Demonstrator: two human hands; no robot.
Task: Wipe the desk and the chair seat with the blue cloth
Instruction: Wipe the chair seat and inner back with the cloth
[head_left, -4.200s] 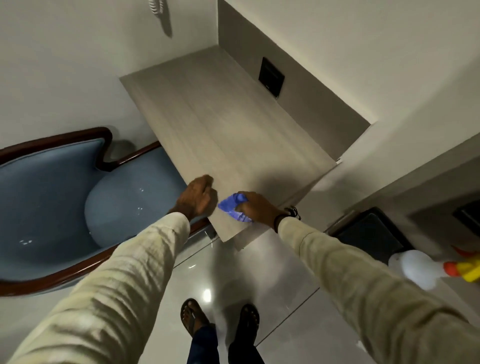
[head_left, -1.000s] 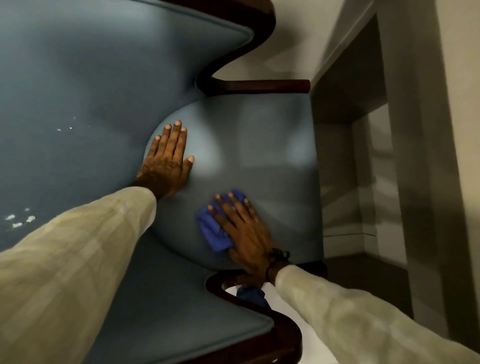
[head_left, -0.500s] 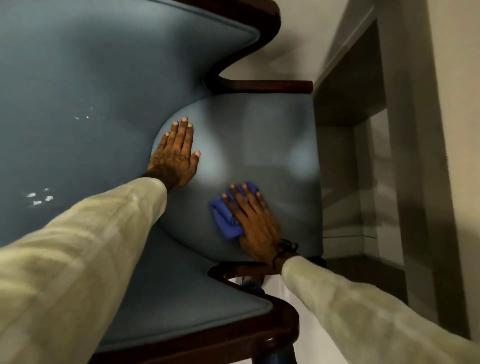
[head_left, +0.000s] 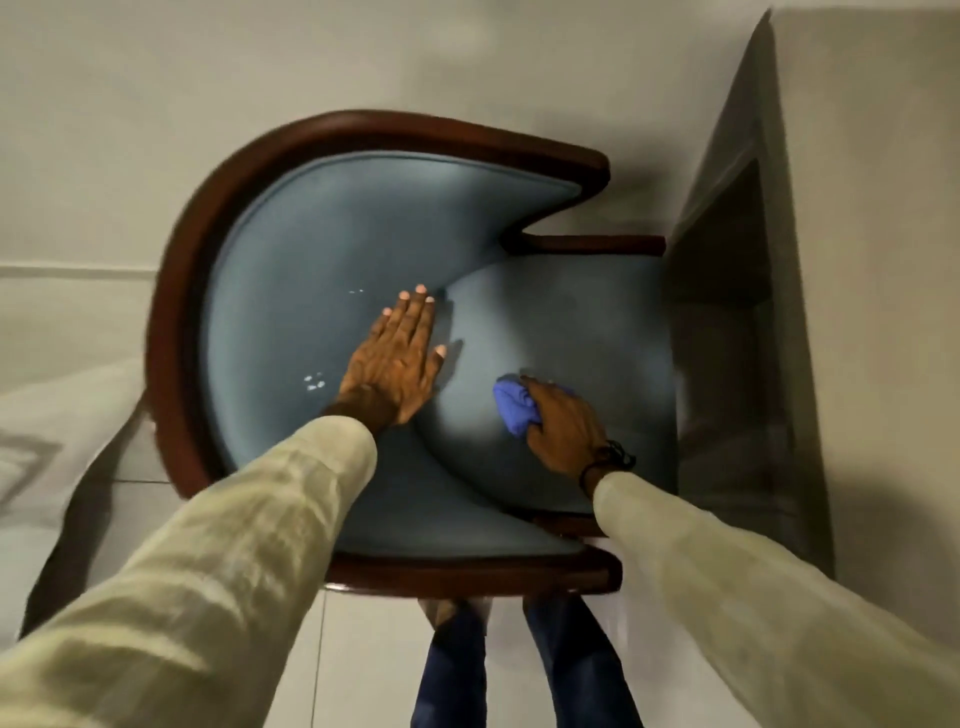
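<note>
I am pressing my right hand (head_left: 563, 423), fingers curled around the bunched blue cloth (head_left: 514, 408), onto the chair seat (head_left: 587, 332) at frame centre; my left hand (head_left: 397, 358) is lying flat, empty, fingers spread, just left.

Cloth (head_left: 513, 409) under right hand (head_left: 563, 427) on seat (head_left: 582, 332), left hand (head_left: 395, 358) beside
</note>
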